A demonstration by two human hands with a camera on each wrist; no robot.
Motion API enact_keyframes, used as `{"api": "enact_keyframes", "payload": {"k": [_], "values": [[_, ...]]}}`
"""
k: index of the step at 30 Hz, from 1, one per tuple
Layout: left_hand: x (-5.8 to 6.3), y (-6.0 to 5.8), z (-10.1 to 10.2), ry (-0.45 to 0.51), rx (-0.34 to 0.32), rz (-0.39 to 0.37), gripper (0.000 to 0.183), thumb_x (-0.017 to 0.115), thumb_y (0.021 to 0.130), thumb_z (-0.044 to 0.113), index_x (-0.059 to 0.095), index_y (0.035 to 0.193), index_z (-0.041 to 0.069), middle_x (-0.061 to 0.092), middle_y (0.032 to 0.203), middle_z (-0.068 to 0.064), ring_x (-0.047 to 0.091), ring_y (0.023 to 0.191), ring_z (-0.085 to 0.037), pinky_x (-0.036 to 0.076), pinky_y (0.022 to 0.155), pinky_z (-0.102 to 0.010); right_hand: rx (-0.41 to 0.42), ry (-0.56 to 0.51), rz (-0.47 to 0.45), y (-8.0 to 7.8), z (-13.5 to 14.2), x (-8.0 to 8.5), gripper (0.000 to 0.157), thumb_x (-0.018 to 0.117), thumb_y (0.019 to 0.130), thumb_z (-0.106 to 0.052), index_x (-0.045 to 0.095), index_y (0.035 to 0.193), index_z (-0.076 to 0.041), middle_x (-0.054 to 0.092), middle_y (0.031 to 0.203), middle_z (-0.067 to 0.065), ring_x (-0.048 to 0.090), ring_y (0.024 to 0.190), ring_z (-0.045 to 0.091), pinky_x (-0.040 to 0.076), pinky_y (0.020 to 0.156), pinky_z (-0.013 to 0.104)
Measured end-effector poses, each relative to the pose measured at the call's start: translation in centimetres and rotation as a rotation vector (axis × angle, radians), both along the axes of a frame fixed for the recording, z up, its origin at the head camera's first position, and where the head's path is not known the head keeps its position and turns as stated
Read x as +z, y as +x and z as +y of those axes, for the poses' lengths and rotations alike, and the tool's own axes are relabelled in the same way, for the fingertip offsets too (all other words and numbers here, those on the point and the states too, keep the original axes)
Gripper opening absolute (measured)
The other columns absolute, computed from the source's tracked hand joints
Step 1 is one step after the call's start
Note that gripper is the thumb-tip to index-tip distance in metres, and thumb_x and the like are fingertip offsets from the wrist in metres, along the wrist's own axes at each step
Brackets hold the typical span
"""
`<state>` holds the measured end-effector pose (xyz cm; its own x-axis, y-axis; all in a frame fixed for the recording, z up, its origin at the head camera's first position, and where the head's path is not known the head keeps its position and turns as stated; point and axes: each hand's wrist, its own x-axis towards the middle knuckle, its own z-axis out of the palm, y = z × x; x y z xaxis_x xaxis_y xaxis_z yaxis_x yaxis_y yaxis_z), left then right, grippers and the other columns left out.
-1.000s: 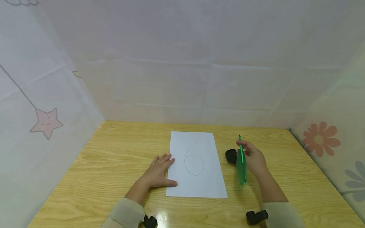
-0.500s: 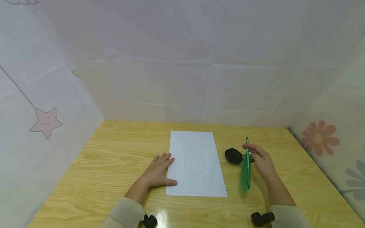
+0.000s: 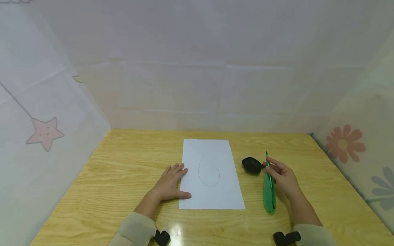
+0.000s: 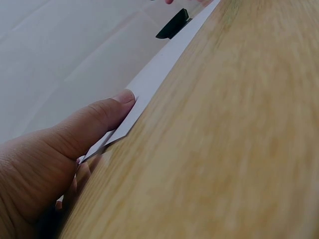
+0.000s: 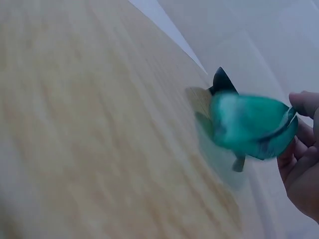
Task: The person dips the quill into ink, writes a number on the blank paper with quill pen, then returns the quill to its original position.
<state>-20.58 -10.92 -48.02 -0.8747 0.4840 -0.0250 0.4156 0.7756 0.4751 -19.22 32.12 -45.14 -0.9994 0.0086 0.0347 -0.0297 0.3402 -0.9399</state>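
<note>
My left hand (image 3: 170,184) lies with its fingers spread at the left side of a white paper sheet (image 3: 229,198). Its thumb rests on the lower left of the sheet, which carries a thin drawn line like a 6. In the left wrist view the thumb (image 4: 97,119) presses the paper's edge. On the right, my right hand (image 3: 284,177) pinches a glossy green packet (image 3: 269,198) near its far end, with the packet nearly edge-on. The right wrist view shows the packet (image 5: 249,124) blurred and raised off the table.
A dark oval thing (image 3: 251,165) with a short stem lies between the paper and the packet; its kind is unclear. The wooden table (image 3: 129,153) is bordered by a pale cloth (image 3: 172,85) at the back and sides. Black wrist cameras (image 3: 162,237) sit at both sleeves.
My right hand has moved rightward and a little nearer with the green packet, showing more of the dark oval thing. The packet's near end has swung right. The left hand stays on the paper.
</note>
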Motion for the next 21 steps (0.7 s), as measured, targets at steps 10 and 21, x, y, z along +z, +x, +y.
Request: {"api": "enact_keyframes", "payload": {"k": [10, 21], "values": [[0.1, 0.1, -0.1, 0.007, 0.001, -0.009, 0.098, 0.076, 0.075, 0.058, 0.04, 0.15, 0.007, 0.026, 0.162, -0.013, 0.016, 0.152, -0.032, 0.006, 0.125, -0.053, -0.088, -0.092, -0.174, 0.4, -0.2, -0.6, 0.074, 0.059, 0.097, -0.038, 0.028, 0.153, 0.0, 0.063, 0.107, -0.032, 0.057, 0.095, -0.019, 0.05, 0.08, 0.007], [0.2, 0.4, -0.1, 0.013, -0.002, -0.006, 0.097, 0.077, 0.074, 0.057, 0.041, 0.149, 0.006, 0.028, 0.161, -0.015, 0.019, 0.152, -0.033, 0.008, 0.124, -0.054, -0.187, 0.066, -0.276, 0.3, -0.5, -1.2, 0.066, 0.061, 0.097, -0.038, 0.042, 0.146, 0.002, 0.065, 0.113, -0.011, 0.053, 0.086, -0.015, 0.05, 0.075, 0.009]]}}
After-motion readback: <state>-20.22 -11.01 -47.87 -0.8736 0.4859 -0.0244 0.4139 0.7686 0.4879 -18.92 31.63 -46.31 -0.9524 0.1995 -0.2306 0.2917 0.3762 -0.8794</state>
